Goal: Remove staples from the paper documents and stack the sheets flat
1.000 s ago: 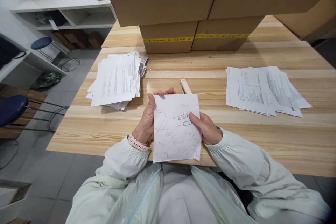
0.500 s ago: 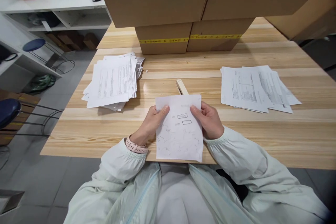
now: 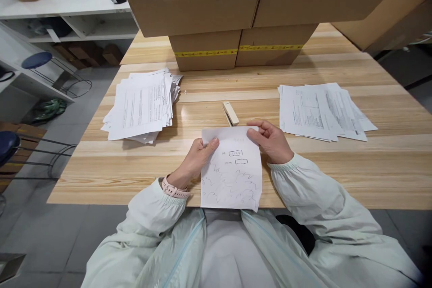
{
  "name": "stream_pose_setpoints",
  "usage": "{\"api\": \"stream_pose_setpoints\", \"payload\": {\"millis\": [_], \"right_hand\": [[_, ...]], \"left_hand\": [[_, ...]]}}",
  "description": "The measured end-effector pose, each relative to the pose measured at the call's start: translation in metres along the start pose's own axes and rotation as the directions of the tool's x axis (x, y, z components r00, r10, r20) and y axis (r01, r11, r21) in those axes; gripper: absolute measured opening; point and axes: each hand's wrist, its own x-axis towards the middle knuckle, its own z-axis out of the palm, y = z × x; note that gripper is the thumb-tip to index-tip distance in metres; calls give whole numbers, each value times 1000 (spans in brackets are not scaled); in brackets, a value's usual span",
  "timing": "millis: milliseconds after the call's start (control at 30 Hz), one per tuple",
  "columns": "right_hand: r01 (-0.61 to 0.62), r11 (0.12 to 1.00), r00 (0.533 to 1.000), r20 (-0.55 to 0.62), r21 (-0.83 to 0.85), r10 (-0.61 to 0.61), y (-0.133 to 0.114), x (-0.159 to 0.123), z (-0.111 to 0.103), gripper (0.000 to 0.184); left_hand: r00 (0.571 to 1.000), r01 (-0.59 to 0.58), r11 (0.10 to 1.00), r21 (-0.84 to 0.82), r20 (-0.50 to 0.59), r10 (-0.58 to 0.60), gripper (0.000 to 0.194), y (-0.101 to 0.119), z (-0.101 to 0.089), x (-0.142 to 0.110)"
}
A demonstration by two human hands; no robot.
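Note:
A white sheet of paper (image 3: 229, 180) with two small printed boxes and wavy handwritten lines hangs over the table's near edge. My left hand (image 3: 200, 155) pinches its upper left side, thumb on top; the fingers behind are hidden. At the upper right corner, my right hand (image 3: 272, 139) grips the paper between thumb and bent fingers. Whether there is more than one sheet I cannot tell. Just beyond the paper's top edge lies a cream stapler (image 3: 230, 114), close to my right fingertips and touched by neither hand.
A thick, uneven pile of printed papers (image 3: 138, 105) lies on the left of the wooden table (image 3: 101, 171). A thinner, fanned pile (image 3: 313, 112) lies on the right. Stacked cardboard boxes (image 3: 205, 4) stand at the back. Blue stools (image 3: 37, 60) are on the floor at left.
My right hand has shifted up and outward to the paper's top right corner. The stapler shows more fully past the paper. The view has moved slightly; my left hand keeps its grip.

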Motion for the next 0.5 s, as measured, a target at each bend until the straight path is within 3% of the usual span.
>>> {"api": "stream_pose_setpoints", "payload": {"millis": [133,267,433,500], "right_hand": [[5,997,998,-63,81,0,-8,-6,-5,51],[-158,987,983,100,27,154,1,-25,-9,61],[-82,996,984,-153,45,88,25,-38,-9,64],[-103,994,989,-101,27,105,27,-38,-10,60]], "left_hand": [[1000,4,1000,-3,-15,-4,48,-3,1,1],[1000,11,999,-45,-14,-11,47,-7,5,1],[999,22,997,-78,-29,-24,49,-18,13,4],[998,41,994,-99,-34,-45,51,-23,18,5]]}}
